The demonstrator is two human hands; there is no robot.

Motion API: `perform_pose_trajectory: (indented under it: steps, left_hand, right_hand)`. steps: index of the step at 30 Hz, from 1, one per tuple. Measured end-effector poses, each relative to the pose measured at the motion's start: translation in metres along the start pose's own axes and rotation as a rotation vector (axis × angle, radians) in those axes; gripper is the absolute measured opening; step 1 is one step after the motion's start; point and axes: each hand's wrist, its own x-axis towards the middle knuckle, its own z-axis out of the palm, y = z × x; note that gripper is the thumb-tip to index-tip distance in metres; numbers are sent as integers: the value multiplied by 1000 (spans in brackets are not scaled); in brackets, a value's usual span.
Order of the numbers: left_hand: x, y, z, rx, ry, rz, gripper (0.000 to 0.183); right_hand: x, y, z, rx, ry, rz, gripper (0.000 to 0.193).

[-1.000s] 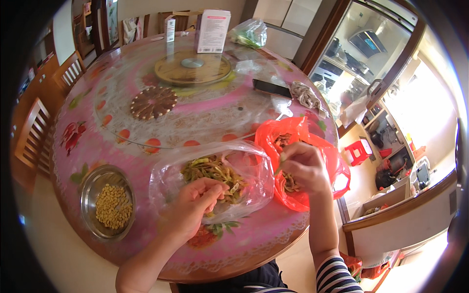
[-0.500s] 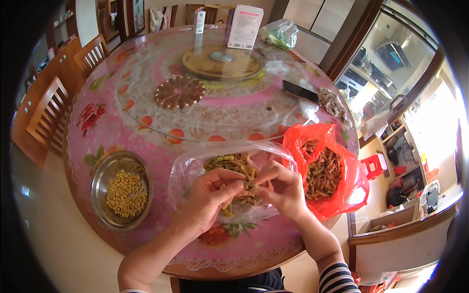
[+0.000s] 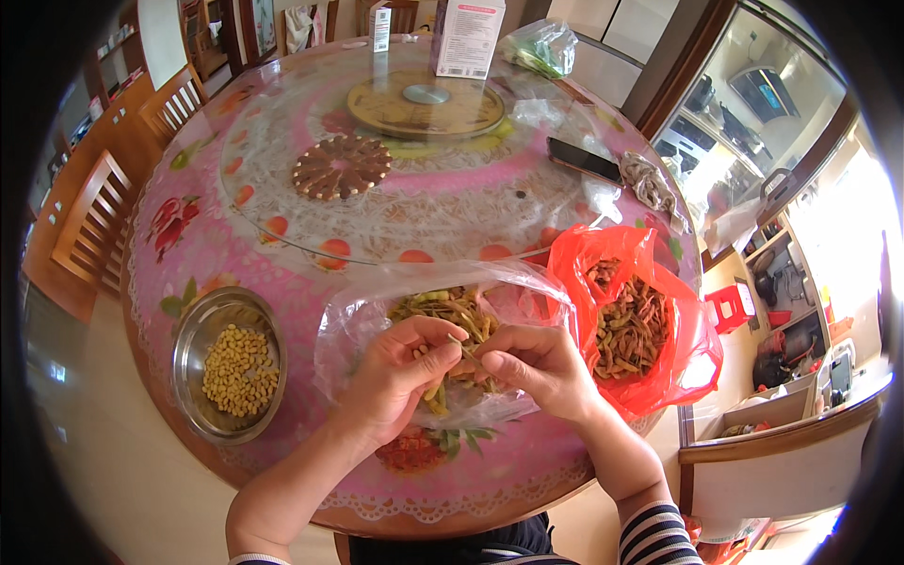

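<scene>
Above a clear plastic bag (image 3: 344,339) of yellow-green bean pods (image 3: 443,306), my two hands meet with fingertips closed. Thumb and fingers of my left hand (image 3: 403,372) pinch a small bean pod (image 3: 469,356). My right hand (image 3: 539,369) grips the other end of it, and the fingers hide much of the pod. To the left stands a steel bowl (image 3: 179,377) with shelled yellow beans (image 3: 240,370) in it. Just right of my right hand, a red plastic bag (image 3: 697,363) lies spread around browner pods (image 3: 629,325).
A glass turntable with a wooden disc (image 3: 377,104) covers the table's middle. On it lie a brown round trivet (image 3: 341,167) and a phone (image 3: 584,160). A crumpled cloth (image 3: 650,181) is at the right; boxes (image 3: 468,38) and a bag of greens (image 3: 541,47) stand farther back.
My fingertips have drawn slightly apart, and the right hand has turned a little over the pod. The whole view has shifted slightly; bowl and bags stay in place.
</scene>
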Motion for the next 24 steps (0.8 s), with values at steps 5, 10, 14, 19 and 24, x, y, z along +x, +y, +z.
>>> perform_pose_trajectory:
  steps: [5, 10, 14, 19, 24]
  left_hand:
    - [-2, -4, 5, 128, -20, 105, 16]
    - [-4, -8, 5, 170, -17, 84, 20]
    - [-2, -12, 3, 167, 35, 140, 19]
    - [-4, -11, 3, 333, 78, 145, 17]
    - [-5, -11, 5, 490, 57, 266, 15]
  right_hand:
    - [0, 3, 3, 134, -42, 54, 19]
    - [3, 13, 9, 104, 11, -40, 17]
    - [2, 14, 10, -61, 126, -109, 17]
    - [3, 11, 8, -267, 233, -391, 21]
    - [1, 9, 9, -377, 234, -471, 21]
